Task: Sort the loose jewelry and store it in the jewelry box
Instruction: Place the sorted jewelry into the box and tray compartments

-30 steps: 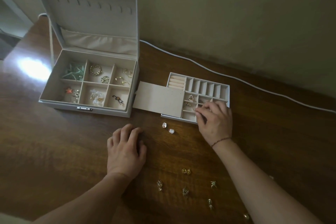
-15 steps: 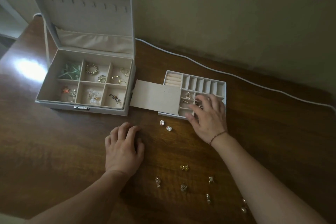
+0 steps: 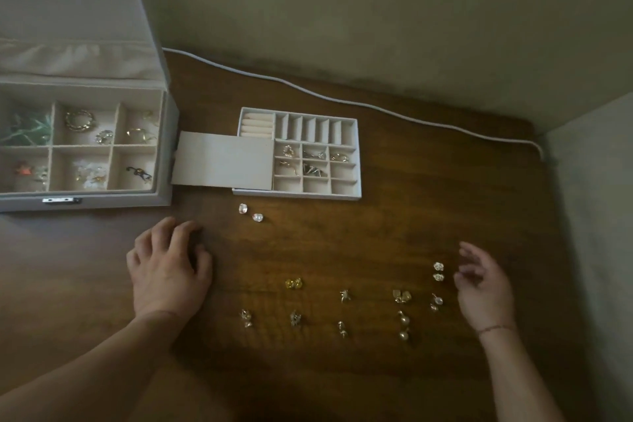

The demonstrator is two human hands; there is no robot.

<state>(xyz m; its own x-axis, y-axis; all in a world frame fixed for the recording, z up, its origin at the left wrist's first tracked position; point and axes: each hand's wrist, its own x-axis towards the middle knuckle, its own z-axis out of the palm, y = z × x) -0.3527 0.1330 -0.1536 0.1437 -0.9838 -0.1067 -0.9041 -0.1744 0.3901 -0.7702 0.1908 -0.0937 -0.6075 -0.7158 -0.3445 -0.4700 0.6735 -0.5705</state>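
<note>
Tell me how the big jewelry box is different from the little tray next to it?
The big jewelry box has a tall lid standing open; the little tray has only a flat cover slid partway off to the side. The box has six large square compartments, all with jewelry in them; the tray has many smaller ones, and its bottom row and narrow slots look empty. Both are pale with cream lining and sit on the wooden table.

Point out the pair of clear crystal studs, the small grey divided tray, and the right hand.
Pair of clear crystal studs (image 3: 243, 208): head view, on the left stud.
Small grey divided tray (image 3: 358, 161): head view, on its right rim.
Right hand (image 3: 484, 288): head view, on the middle of the hand.
</note>
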